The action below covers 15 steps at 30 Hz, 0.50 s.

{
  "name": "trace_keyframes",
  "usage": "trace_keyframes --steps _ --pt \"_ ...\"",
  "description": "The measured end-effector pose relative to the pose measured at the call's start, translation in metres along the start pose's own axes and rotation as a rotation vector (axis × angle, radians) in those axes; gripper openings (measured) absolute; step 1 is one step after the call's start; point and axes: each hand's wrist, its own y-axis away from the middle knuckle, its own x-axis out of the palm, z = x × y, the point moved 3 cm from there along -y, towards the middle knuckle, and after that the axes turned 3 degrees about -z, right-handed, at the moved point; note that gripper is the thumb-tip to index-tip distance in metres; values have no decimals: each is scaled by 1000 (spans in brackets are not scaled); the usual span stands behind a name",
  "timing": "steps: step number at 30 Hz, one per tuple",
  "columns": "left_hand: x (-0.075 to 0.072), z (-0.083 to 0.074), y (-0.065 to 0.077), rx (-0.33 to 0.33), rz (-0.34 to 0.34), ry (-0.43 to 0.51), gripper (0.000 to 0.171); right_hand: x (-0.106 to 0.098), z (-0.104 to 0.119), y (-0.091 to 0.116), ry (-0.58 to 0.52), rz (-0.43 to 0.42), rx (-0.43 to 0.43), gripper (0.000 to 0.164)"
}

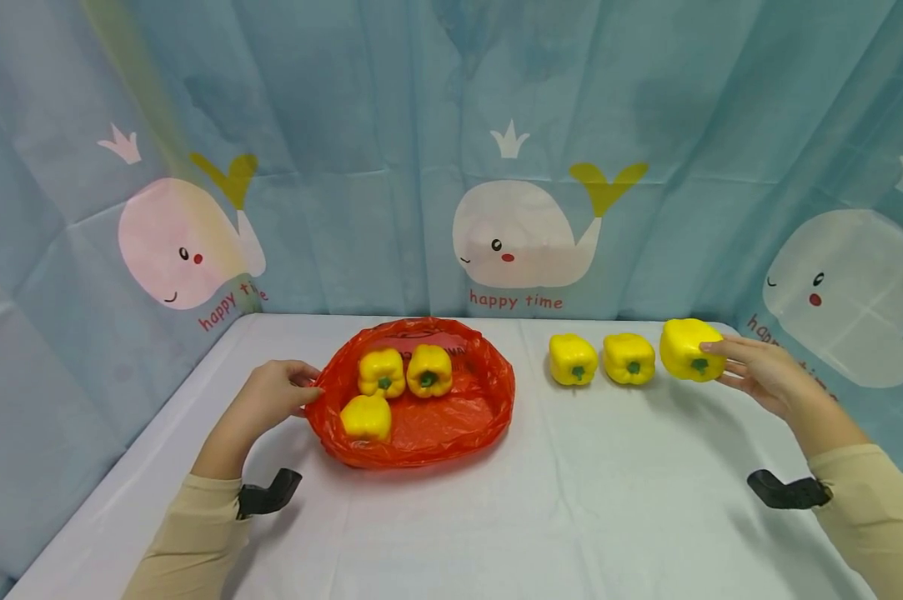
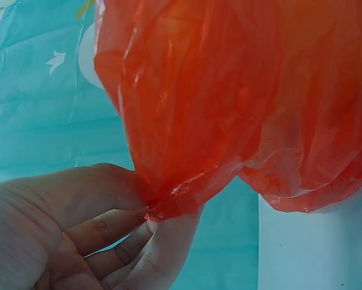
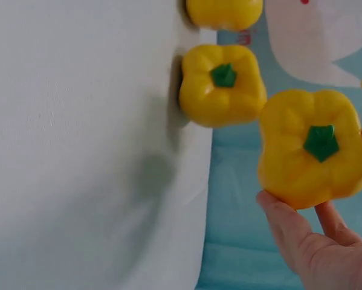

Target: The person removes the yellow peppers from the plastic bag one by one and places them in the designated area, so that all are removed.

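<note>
**Pepper up in R grip, bag rim pinched in L**

Holding one yellow pepper (image 1: 682, 346) in the R grip (image 1: 768, 373), spread just to pepper width. Apparently raised off the tabletop (image 1: 556, 475) at far R, near two loose peppers (image 1: 629, 360) in a row. Pinching the rim of the red bag (image 1: 451, 425) w/ the L grip (image 1: 273, 398), narrowed onto thin plastic; inside, three bagged peppers (image 1: 430, 367) under an upward-facing mouth.

Prob. at the pick-up step of bagging peppers one by one, approx. halfway thru. For the next move, prob. needs a steady carry L across the tabletop, clear of both loose peppers, then a careful lowering w/o dragging down the soft rim.

Pointing stem-first toward the near side, approx. level, w/ green stem (image 3: 321, 143) plain in head & R wrist views. Running roughly front to back along the stem-base axis; too blocky & foreshortened to call any true long axis.
</note>
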Motion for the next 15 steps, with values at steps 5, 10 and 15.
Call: trace_keyframes --steps 5,10,15 --pt "0 0 0 -3 1 0 40 -6 -3 -8 0 -5 27 98" --pt "-1 -1 1 -3 3 2 39 -11 -5 -18 6 -24 32 98" --pt "-1 -2 1 -6 4 -1 39 -14 -12 -28 -29 -37 53 88"
